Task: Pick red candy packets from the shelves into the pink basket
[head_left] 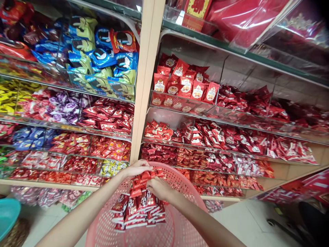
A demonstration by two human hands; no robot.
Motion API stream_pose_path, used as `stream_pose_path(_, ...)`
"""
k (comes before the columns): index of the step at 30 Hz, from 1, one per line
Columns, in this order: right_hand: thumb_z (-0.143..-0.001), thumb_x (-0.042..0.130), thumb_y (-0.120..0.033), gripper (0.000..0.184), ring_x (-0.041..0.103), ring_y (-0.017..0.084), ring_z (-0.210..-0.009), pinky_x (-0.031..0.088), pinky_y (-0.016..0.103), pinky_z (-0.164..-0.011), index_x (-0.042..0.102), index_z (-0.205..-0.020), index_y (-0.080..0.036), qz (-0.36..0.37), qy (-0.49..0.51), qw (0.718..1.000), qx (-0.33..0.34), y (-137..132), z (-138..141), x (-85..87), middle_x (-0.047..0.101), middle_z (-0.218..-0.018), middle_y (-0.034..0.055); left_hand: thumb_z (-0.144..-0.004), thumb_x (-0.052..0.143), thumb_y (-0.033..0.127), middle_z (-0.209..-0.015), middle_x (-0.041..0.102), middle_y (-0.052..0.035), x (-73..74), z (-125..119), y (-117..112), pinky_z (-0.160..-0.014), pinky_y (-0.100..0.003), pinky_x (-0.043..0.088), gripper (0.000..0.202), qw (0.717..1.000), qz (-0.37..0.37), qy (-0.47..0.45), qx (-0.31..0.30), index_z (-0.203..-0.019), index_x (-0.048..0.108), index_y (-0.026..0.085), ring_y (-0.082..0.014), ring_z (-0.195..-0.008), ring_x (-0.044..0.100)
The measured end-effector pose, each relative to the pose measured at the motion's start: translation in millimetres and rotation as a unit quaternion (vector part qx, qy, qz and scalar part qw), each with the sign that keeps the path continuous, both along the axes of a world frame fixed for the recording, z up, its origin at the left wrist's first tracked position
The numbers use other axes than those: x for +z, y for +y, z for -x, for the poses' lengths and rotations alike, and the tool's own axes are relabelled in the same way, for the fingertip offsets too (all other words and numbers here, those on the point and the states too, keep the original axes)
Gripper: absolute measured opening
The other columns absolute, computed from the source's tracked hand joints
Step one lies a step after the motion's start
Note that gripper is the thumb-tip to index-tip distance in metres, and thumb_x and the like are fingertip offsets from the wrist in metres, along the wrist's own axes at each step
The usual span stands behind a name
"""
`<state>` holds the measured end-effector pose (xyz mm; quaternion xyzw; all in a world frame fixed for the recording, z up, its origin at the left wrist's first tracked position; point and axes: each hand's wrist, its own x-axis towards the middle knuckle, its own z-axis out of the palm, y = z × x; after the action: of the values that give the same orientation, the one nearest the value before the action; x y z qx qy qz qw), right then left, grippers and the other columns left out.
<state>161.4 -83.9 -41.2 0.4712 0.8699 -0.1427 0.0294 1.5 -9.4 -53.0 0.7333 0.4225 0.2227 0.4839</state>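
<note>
Shop shelves fill nearly all the view, with a tall cream post (146,75) standing between the two sides, and each shelf carries clear plastic bins (180,104) full of sweet packets. At 10 o'clock of the view are blue and green bags (100,55), and at 2 o'clock are many red packets (185,80). Pale floor tiles (244,219) show at 4 o'clock, so there is open room on that side, while a teal tub (7,216) sits at the 8 o'clock edge. A pink plastic basket (102,233) with small holes stands at 6 o'clock, its far rim very near the lowest shelves (it may touch them, I cannot tell). A bunch of red and white packets (137,209) hangs inside the basket, under both hands. The left hand (136,168) lies at the top of the bunch, its fingers (144,164) pressed together and curled over it. The right hand (160,188) is just at 4 o'clock from the left hand, its fingers also close together on the packets. Any pinch between fingertips is hidden, so I cannot tell it.
</note>
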Motion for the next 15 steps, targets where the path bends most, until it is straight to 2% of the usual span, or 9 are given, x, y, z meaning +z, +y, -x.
stream_pose_path(7,-0.084,0.04,-0.017,0.026,0.062,0.018,-0.077,0.044,0.026,-0.065,0.065,-0.08,-0.018,-0.016,-0.05,0.998,0.028,-7.6,6.9,10.0,0.067,-0.086,0.0066,-0.071,0.054,0.059,-0.066,0.051,0.0027,-0.4,0.8,0.5,-0.056,-0.022,0.033,0.044,1.0,0.017,-0.012,-0.017,-0.073,0.059,0.015,-0.0115,-0.061,0.045)
stream_pose_path(12,-0.085,0.039,-0.017,0.027,0.063,0.021,-0.079,0.045,0.029,-0.066,0.066,-0.085,-0.017,-0.035,-0.06,0.997,0.034,-10.8,10.2,12.7,0.067,-0.09,0.0095,-0.071,0.054,0.059,-0.066,0.051,0.0027,-4.7,1.2,3.9,-0.058,-0.022,0.034,0.044,0.999,0.017,-0.021,-0.022,-0.07,0.057,0.015,-0.0116,-0.063,0.045)
stream_pose_path(15,-0.086,0.04,-0.018,0.027,0.062,0.022,-0.079,0.044,0.029,-0.065,0.066,-0.085,-0.015,-0.039,-0.055,0.997,0.031,-10.8,10.6,23.6,0.067,-0.09,0.0105,-0.071,0.055,0.057,-0.068,0.052,0.0024,-5.0,1.5,3.5,-0.06,-0.022,0.035,0.042,0.999,0.025,-0.024,-0.014,-0.071,0.058,0.015,-0.0122,-0.065,0.046)
